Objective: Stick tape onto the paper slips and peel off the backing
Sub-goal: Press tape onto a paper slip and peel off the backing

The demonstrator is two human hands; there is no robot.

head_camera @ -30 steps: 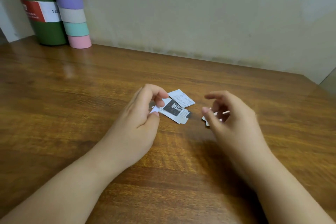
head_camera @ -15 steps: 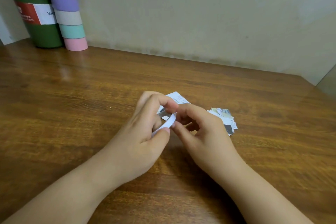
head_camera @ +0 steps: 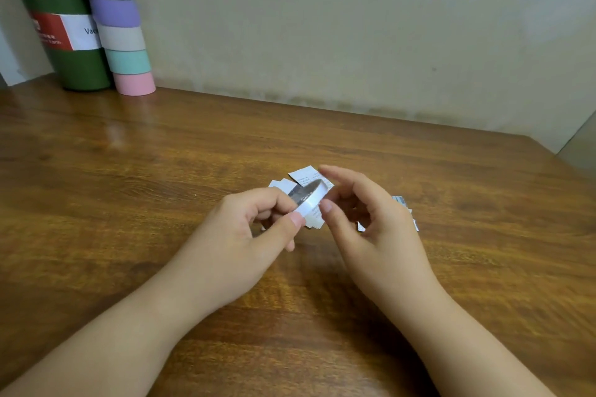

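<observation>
Now the left hand (head_camera: 258, 229) pinches the tape roll (head_camera: 308, 198) at frame center, above the slips (head_camera: 306, 176) on the desk (head_camera: 129, 203). Its rim faces the right hand (head_camera: 364, 219), whose loosely spread fingers (head_camera: 325, 206) hold nothing, thumb touching the roll's edge.

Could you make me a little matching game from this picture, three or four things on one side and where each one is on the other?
Things:
1. tape roll
2. green bottle
3. stack of coloured rolls
4. printed slips

Places:
A. far left corner of the table, by the wall
B. on the table behind the right hand
C. pinched in the left hand
D. standing just right of the bottle

Pairs: 1-C, 2-A, 3-D, 4-B
</observation>
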